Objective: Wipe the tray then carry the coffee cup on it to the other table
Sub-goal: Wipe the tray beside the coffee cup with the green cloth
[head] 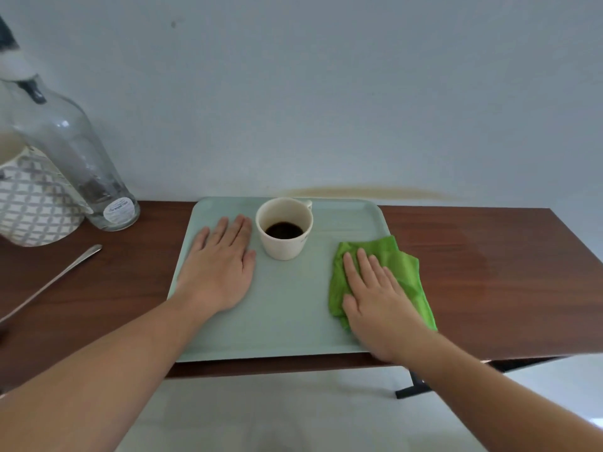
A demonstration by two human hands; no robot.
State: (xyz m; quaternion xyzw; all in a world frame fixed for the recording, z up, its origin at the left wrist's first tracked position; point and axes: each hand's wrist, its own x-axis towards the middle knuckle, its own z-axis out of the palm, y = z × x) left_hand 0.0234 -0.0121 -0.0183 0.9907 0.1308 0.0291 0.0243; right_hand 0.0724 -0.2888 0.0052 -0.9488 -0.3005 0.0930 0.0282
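While the pale green tray [287, 321] lies flat on the dark wooden table [489, 272], the left hand [218, 272] rests palm down on its left part, fingers extended and close together, just beside the cream coffee cup [284, 228], which stands upright near the tray's far edge with dark coffee in its bottom. The right hand [375, 298] lies flat, fingers slightly spread, pressing a crumpled green cloth [404, 272] onto the tray's right side, the cloth apparently overhanging the right rim. A clear glass bottle [81, 158], a lattice-patterned container [32, 200] and a metal utensil handle [55, 278] stand apart at the table's left.
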